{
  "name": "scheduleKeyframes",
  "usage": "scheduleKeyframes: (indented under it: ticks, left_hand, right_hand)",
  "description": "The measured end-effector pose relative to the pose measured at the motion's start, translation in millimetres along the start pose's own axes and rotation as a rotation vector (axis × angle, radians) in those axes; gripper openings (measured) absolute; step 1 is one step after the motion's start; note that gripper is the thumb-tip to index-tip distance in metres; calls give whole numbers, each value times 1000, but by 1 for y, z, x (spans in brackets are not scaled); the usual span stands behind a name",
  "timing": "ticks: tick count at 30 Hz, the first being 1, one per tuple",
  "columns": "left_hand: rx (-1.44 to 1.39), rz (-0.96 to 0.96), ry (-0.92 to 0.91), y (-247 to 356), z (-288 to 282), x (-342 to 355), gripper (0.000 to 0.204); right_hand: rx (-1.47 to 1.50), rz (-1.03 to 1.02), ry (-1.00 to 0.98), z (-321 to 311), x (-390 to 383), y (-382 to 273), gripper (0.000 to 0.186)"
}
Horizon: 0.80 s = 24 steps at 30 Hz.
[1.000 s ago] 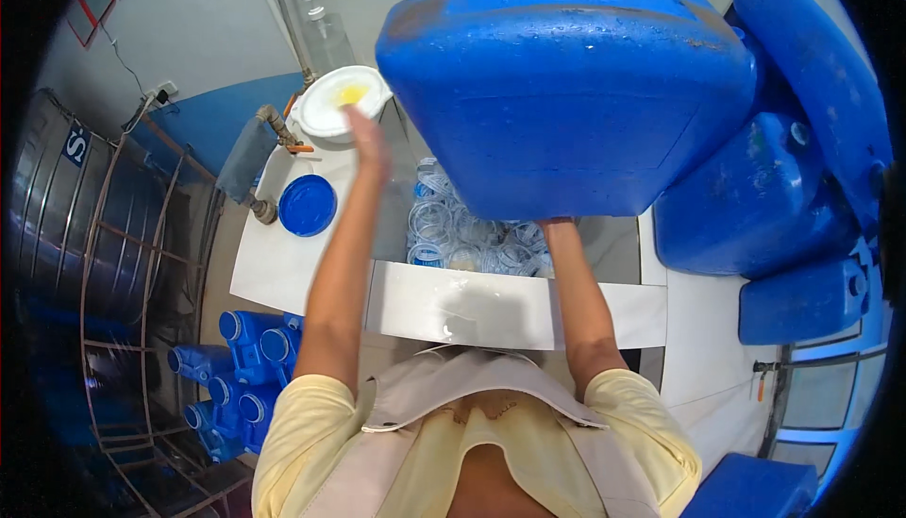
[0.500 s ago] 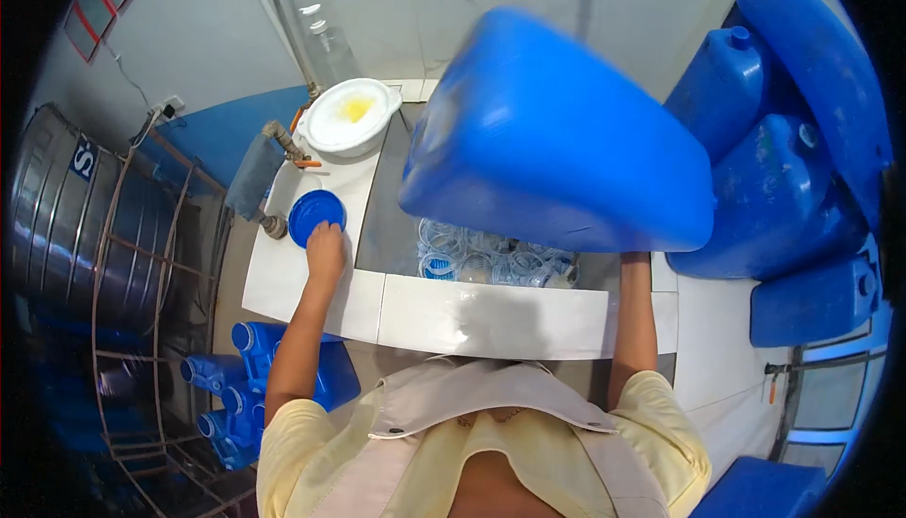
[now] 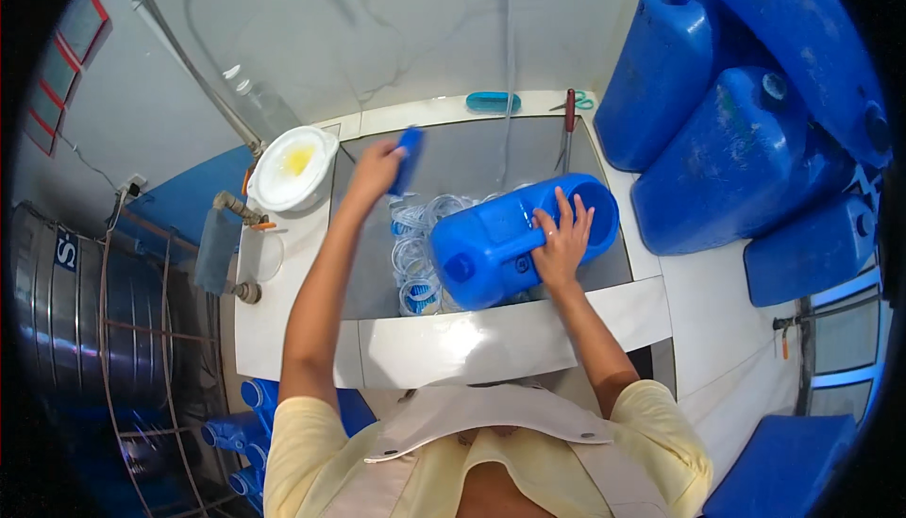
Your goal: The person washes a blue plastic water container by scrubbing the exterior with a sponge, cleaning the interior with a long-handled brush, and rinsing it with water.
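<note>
My left hand [image 3: 376, 174], above the sink, grips a round, shallow blue dish [image 3: 408, 161] that is turned almost edge-on. On its side in the sink lies a blue plastic jug [image 3: 486, 249], with a capped spout at its left end and a hollow at its right end. My right hand [image 3: 562, 240] rests on the jug near the hollow, fingers spread over the surface beside its moulded handle. Several clear plastic cups or lids [image 3: 412, 256] lie in the grey sink [image 3: 363, 273], partly hidden under the jug.
A white lidded basin [image 3: 294, 171] and a clear pump bottle [image 3: 264, 108] stand at the left. On the back ledge lie a teal brush [image 3: 493, 102] and a red-handled tool [image 3: 569, 112]. Large blue containers [image 3: 722, 164] crowd the right. Water streams down [image 3: 510, 65] behind the jug.
The jug has come down from high in front of me into the sink, and my right hand is on top of it. My left hand has lifted the blue dish from the counter, up and rightward.
</note>
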State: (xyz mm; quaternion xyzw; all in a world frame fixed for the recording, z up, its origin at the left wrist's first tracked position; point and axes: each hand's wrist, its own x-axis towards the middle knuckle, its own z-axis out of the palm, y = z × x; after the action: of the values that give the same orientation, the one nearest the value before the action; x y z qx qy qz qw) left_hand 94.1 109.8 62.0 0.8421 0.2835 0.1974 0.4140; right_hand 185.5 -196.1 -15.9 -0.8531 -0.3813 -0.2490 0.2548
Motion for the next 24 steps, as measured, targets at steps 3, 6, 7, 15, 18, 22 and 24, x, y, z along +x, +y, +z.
scheduleKeyframes:
  ticks: [3, 6, 7, 15, 18, 22, 24]
  left_hand:
    - [-4, 1, -158, 18, 82, 62, 24]
    - [-290, -181, -284, 16, 147, 113, 20]
    - [-443, -295, -325, 17, 163, 124, 20]
    - [-443, -478, -526, 22, 181, 166, 32]
    - [-433, -516, -561, 55, 166, 158, 38]
    - [-241, -195, -469, 75, 139, 129, 26]
    - [57, 210, -448, 81, 152, 109, 22]
  right_hand:
    - [-32, 65, -161, -22, -2, -17, 39]
    - [144, -20, -273, -32, -10, -9, 56]
    - [196, -34, -321, -38, -10, -5, 59]
    - [247, -67, -406, -43, -4, -2, 59]
    - [230, -206, -665, -60, 20, 6, 59]
    - [600, 40, -877, -31, 84, 22, 52]
    - [678, 84, -207, 17, 113, 47, 45]
